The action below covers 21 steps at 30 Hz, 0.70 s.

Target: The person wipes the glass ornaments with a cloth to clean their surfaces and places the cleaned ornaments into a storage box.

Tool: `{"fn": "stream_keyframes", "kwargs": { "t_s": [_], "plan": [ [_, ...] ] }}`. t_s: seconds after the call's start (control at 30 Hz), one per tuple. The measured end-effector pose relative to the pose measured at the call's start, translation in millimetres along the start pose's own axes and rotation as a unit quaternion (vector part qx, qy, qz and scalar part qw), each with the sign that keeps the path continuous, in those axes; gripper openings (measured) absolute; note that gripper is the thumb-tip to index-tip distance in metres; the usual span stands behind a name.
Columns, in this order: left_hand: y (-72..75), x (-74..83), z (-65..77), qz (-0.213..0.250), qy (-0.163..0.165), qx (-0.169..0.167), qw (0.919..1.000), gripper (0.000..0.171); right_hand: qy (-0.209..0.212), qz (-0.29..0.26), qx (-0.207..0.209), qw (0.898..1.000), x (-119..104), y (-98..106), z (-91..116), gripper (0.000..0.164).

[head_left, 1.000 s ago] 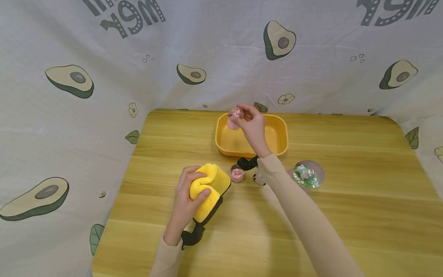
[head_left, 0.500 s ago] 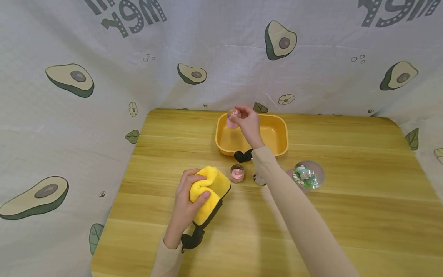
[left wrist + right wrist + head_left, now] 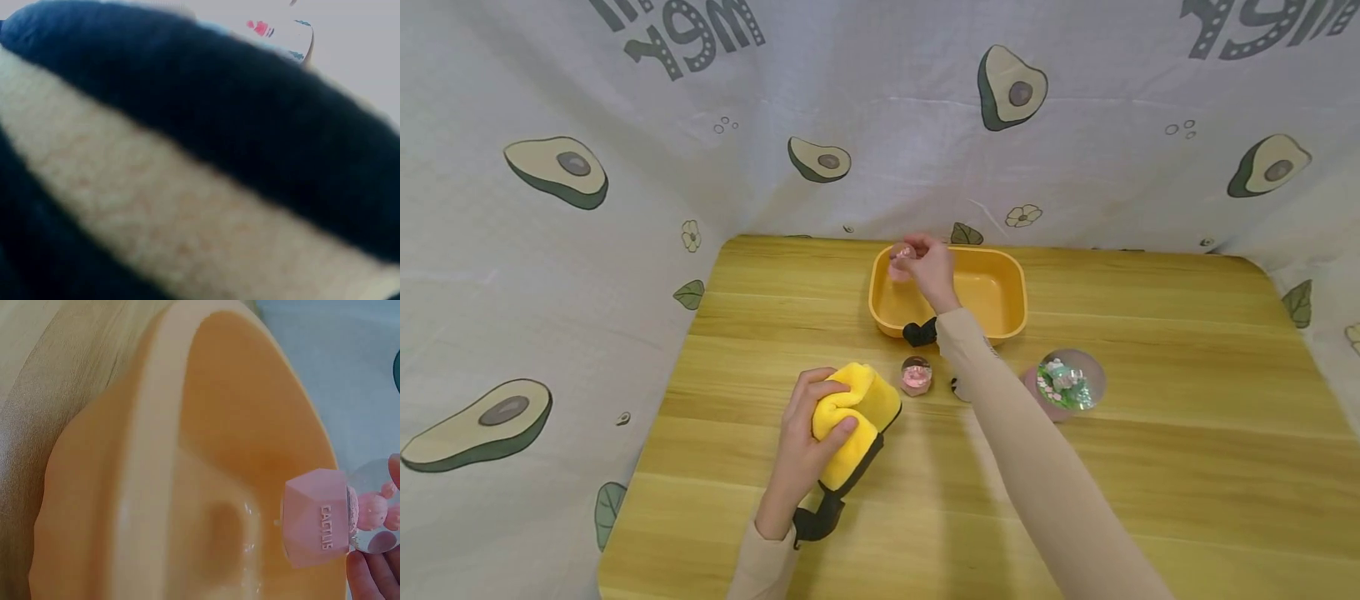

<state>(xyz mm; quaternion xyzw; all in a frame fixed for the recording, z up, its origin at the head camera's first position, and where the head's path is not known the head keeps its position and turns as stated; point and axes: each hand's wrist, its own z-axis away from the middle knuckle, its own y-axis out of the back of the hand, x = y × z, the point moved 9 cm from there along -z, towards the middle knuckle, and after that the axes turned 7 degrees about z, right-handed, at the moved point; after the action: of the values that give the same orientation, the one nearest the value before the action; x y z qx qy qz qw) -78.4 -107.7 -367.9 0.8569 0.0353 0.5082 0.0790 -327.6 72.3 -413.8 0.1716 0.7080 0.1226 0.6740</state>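
Head view, left hand [image 3: 805, 435]: fingers and thumb curled round the yellow cloth [image 3: 876, 398], I see.
Small globe [image 3: 916, 376]: on the table [image 3: 1150, 333], at the left hand's two o'clock.
Big globe [image 3: 1067, 382]: the small globe's three o'clock, well apart.
Bin [image 3: 880, 315]: the small globe's one o'clock.
Right hand [image 3: 932, 271]: pinching the held globe [image 3: 315, 519] at the bin's ten o'clock; I can't tell whether globe and bin touch.
Curtain [image 3: 902, 108]: behind everything.

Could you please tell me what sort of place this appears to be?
Probably a makeshift indoor workspace, though the wider room is out of view: an avocado-print curtain hangs behind and beside a wood-grain table, on which stands a yellow tub.
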Motion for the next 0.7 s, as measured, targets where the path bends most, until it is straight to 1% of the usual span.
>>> {"fn": "stream_keyframes", "kwargs": {
  "t_s": [0.07,0.2,0.3,0.5,0.7],
  "plan": [
    [0.3,-1.3,0.3,-0.002,0.007,-0.001,1.0,0.036,-0.003,0.012,0.0,1.0,2,-2,-1,0.032],
    [1.0,-2.0,0.7,-0.001,0.01,-0.002,1.0,0.035,-0.011,0.038,0.001,0.999,6,-6,-3,0.032],
    [1.0,-1.2,0.1,0.0,0.007,-0.003,1.0,0.035,-0.018,0.053,0.0,0.998,7,-8,-3,0.033],
    [0.3,0.7,0.0,0.0,-0.014,-0.004,0.9999,0.034,-0.032,0.072,-0.011,0.997,11,-11,-4,0.032],
    [0.3,-0.6,0.3,-0.004,-0.011,-0.009,0.9999,0.037,-0.04,0.076,-0.016,0.996,16,-14,-4,0.035]
  ]
}}
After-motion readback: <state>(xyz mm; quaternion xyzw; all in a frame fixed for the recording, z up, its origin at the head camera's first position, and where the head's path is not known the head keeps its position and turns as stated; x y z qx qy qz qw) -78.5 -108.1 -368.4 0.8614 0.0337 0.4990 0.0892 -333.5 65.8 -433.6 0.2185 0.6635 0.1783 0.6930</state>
